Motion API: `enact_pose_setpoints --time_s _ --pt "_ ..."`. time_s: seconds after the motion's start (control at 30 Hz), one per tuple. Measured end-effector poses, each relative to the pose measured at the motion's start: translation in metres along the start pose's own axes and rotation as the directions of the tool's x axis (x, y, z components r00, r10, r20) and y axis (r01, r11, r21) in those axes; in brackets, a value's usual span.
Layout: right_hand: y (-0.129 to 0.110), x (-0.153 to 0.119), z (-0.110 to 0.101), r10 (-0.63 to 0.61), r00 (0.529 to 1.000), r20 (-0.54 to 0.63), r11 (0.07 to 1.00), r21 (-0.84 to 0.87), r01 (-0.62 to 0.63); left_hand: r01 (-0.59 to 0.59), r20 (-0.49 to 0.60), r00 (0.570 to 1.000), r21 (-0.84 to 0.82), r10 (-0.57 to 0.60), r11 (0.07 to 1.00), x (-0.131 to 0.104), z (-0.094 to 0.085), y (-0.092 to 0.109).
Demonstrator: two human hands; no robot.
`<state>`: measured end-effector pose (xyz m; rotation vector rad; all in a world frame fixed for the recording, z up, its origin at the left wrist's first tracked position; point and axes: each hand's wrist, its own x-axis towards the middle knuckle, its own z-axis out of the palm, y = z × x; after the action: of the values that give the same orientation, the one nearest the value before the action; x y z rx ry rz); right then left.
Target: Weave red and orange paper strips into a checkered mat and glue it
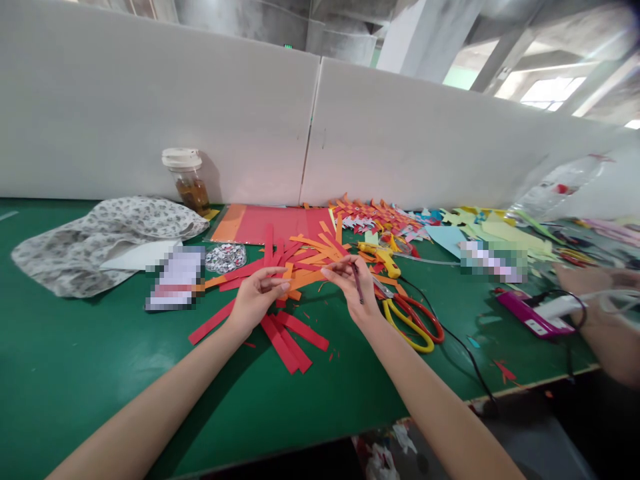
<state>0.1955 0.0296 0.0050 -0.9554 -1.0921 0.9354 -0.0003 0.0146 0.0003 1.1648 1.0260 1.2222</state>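
My left hand (257,295) hovers palm-up over a pile of red and orange paper strips (295,263) on the green table (75,360); its fingers are loosely curled and whether they hold a strip I cannot tell. My right hand (353,283) is just to the right of it, pinching a thin dark red stick or pencil (357,283) that points down and toward me. More red strips (293,337) lie fanned out below my left wrist.
Red and yellow scissors (413,320) and a yellow glue gun (383,259) lie right of my hands. A jar (186,179), patterned cloth (105,237), coloured sheets (270,223) and paper scraps (380,217) sit behind. Another person's hand (587,283) rests at far right by a pink device (533,313).
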Motion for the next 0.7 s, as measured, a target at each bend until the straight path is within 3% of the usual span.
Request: enact_pose_setpoints --time_s 0.7 --pt "-0.0002 -0.0002 -0.001 0.033 0.999 -0.011 0.999 -0.015 -0.033 -0.016 -0.044 0.999 0.051 0.018 0.999 0.0001 -0.0005 0.0015"
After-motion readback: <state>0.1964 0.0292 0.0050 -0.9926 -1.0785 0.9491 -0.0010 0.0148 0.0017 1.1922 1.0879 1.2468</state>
